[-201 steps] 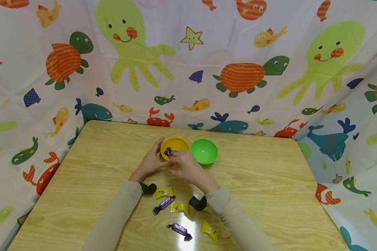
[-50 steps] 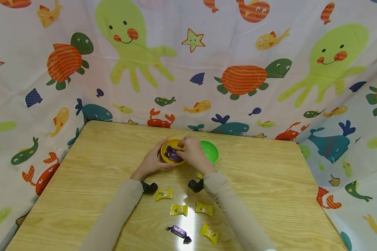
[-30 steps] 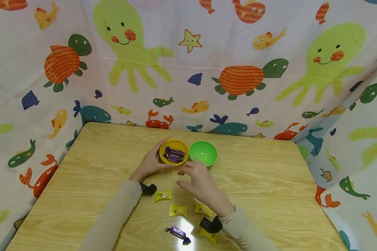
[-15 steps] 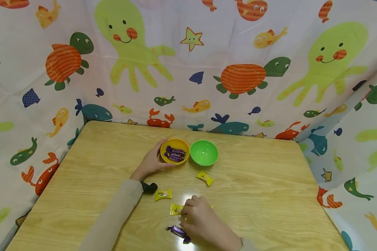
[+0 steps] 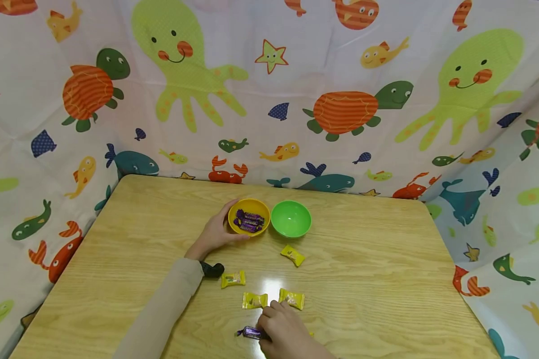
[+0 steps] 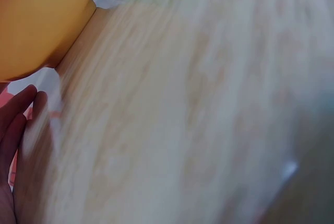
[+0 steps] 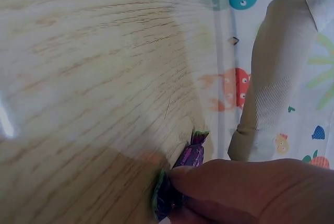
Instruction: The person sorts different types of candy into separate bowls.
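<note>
My left hand (image 5: 215, 232) holds the left side of the yellow bowl (image 5: 251, 205), thumb along the front and fingers behind. Several purple-wrapped candies (image 5: 249, 222) lie inside that bowl. In the left wrist view the bowl's outer wall (image 6: 47, 20) fills the top left corner, above my fingers (image 6: 18, 104). Near the front of the table, my right hand (image 5: 285, 329) pinches a twist-wrapped purple candy (image 5: 251, 332) lying on the wood. The right wrist view has this candy (image 7: 191, 154) between thumb and fingers, its near part covered by them.
Touching the yellow bowl's right side is a green bowl (image 5: 291, 219) with nothing in it. Yellow-wrapped candies lie scattered: one below the green bowl (image 5: 293, 255), others (image 5: 233, 279) nearer the front. One is mostly hidden by my right hand. A patterned curtain (image 5: 233, 99) borders the table (image 5: 368, 259).
My right hand put a purple candy into the yellow bowl, then left it and came down toward the table's front, where it has taken hold of another. My left hand stayed at the bowl.
</note>
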Tool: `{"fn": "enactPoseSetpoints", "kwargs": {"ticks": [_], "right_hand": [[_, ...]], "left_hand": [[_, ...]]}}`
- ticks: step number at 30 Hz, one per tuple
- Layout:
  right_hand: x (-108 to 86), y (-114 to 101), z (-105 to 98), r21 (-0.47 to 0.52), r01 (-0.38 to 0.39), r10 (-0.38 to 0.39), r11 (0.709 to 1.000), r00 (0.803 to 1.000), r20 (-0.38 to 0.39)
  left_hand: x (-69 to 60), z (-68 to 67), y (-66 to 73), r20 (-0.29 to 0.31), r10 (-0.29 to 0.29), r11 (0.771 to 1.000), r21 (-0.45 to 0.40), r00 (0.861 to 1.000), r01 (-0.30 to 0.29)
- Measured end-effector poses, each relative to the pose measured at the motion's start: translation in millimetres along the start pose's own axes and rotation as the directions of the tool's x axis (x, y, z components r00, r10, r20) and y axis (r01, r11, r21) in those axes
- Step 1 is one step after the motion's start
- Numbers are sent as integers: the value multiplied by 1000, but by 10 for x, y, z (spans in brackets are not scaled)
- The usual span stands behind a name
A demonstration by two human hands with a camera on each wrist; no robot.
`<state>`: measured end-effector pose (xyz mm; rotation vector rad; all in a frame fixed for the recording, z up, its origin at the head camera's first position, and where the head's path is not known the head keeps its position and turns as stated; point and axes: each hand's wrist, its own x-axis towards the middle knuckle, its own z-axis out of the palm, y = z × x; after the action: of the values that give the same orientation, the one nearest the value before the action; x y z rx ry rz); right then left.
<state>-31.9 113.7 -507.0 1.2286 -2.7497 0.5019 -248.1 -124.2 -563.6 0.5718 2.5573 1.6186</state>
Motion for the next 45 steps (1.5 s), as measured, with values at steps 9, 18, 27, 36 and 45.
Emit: {"fn": "enactPoseSetpoints", "kwargs": {"ticks": [9,18,27,36,45], "right_hand": [[2,-10,38,-12,5,-5,1000,999,-52],[21,-26,-22,56,-22,21,998,1000,12],[66,-36,-88,85,-23,20,996,999,35],[182,-3,-185,82,1,8,997,994,-107],[402,121,-415,-7,0,-1,1000,999,-50]], "left_hand": [[-5,1,-5,-2,4,1000,-2,1000,-4],[-2,8,5,0,-1,1000,4,1000,1],[-15,19,-5,0,12,1000,-7,1000,-12],[-11,16,-8,-1,4,1000,-13,1000,-4],[-25,22,0,-5,7,1000,-27,1000,-7]]}}
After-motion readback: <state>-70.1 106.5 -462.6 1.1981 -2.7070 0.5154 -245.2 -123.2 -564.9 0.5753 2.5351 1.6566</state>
